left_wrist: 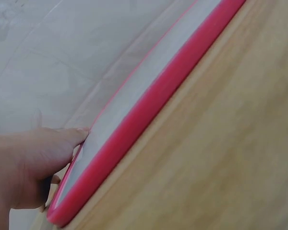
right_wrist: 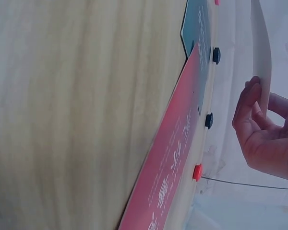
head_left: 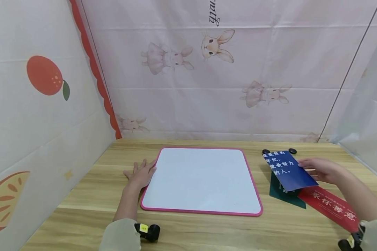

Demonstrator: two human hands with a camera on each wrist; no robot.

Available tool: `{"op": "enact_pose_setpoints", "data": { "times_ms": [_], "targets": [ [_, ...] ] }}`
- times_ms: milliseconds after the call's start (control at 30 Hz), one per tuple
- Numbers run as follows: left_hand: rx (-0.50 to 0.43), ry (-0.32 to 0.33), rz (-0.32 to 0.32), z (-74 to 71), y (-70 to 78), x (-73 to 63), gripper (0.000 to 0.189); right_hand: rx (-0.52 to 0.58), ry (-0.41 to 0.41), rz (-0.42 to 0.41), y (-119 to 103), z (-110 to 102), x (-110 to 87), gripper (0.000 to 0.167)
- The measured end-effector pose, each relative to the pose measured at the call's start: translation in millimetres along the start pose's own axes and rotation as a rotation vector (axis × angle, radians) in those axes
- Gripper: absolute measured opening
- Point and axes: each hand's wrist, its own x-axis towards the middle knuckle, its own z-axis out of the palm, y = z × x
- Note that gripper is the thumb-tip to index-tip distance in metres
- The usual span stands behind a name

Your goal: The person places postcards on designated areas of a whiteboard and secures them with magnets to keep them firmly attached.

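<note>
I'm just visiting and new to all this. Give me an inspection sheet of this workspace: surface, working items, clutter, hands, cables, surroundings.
Surface: wood-grain table.
Working items: whiteboard with a pink rim, lying flat; blue card held up; green card and red card overlapping on the table.
Clutter: two small black discs at the back; a red disc shows in the right wrist view.
Hands: left hand touches the whiteboard's left edge; right hand pinches the blue card.
Cables: nothing seen for certain; thin dark lines run along the backdrop.
Surroundings: rabbit-print backdrop; fruit-print sheet at left.
</note>
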Motion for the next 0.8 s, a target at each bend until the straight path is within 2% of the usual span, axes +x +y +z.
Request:
{"op": "enact_pose_setpoints", "data": {
  "times_ms": [333,567,800],
  "targets": [
    [0.005,0.001,-0.002,-0.3,0.2,0.8,0.048,0.030,-0.021,-0.014,-9.9,15.1,6.6,0.060],
    [0.005,0.002,-0.004,0.2,-0.5,1.2,0.048,0.103,-0.023,-0.021,-16.3,23.5,7.8,0.057],
    [0.004,0.000,-0.010,-0.3,0.8,0.4,0.048,0.113,-0.025,-0.014,-21.7,31.0,10.1,0.061]
  ]
}}
